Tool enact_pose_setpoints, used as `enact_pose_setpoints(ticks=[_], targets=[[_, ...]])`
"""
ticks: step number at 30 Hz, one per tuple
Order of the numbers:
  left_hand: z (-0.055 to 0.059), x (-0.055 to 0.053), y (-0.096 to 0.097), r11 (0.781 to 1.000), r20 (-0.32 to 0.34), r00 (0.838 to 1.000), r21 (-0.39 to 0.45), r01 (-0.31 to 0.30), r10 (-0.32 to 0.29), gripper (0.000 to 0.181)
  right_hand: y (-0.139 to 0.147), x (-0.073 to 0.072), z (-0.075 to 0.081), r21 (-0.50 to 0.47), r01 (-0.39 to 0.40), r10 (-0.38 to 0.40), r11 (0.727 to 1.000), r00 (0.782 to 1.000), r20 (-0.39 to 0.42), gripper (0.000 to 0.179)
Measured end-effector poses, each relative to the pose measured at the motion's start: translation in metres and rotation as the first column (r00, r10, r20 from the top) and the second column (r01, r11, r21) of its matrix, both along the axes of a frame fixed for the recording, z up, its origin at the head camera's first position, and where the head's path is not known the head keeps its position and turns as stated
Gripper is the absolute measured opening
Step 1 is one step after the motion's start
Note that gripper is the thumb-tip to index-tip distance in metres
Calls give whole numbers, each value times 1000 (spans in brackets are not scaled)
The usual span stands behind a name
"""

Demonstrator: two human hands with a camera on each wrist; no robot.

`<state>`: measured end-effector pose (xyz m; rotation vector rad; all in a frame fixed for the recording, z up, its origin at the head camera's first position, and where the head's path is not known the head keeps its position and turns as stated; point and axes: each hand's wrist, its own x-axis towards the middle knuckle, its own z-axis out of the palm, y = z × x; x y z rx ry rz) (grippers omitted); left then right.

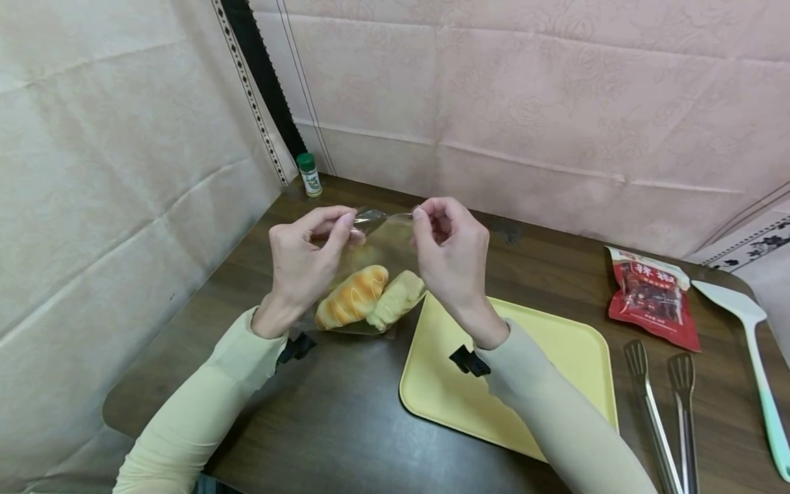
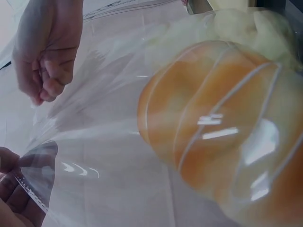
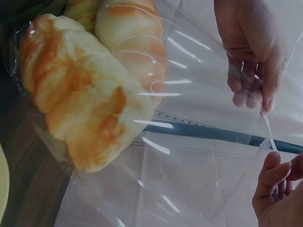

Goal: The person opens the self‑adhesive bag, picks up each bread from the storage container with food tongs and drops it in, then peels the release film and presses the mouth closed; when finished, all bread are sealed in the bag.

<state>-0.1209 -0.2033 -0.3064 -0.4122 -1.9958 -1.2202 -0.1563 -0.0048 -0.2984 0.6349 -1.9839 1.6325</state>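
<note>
Between my two raised hands hangs a clear plastic bag (image 1: 384,248) with two bread rolls inside. One bread roll (image 1: 352,296) is orange-brown with thin white lines; the other, a paler roll (image 1: 397,300) with a rough surface, lies beside it. My left hand (image 1: 304,264) pinches the bag's upper edge between thumb and fingers. The opposite end of that edge is pinched by my right hand (image 1: 453,257). In the left wrist view the striped roll (image 2: 208,109) fills the right side behind the film. The right wrist view has the paler roll (image 3: 80,94) nearest.
A yellow tray (image 1: 555,336) lies under my right forearm. To its right are metal tongs (image 1: 648,405), a red food packet (image 1: 654,298) and a white spatula (image 1: 749,312) with a mint handle. A green-capped jar (image 1: 310,177) stands at the far left corner, near the curtain.
</note>
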Motion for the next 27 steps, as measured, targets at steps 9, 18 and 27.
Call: enact_pose_setpoints(ticks=[9,18,27], targets=[[-1,0,0,1000,9,1000,24,-10,10,11,20,-1,-4,-54,38,-32,998,994,105,10],[-2,-2,-1,998,42,999,63,-20,18,14,40,-6,-8,-84,70,-57,994,987,147,8],[-4,-4,-3,995,56,998,97,-29,24,17,64,-10,-12,-91,121,-100,988,973,207,11]])
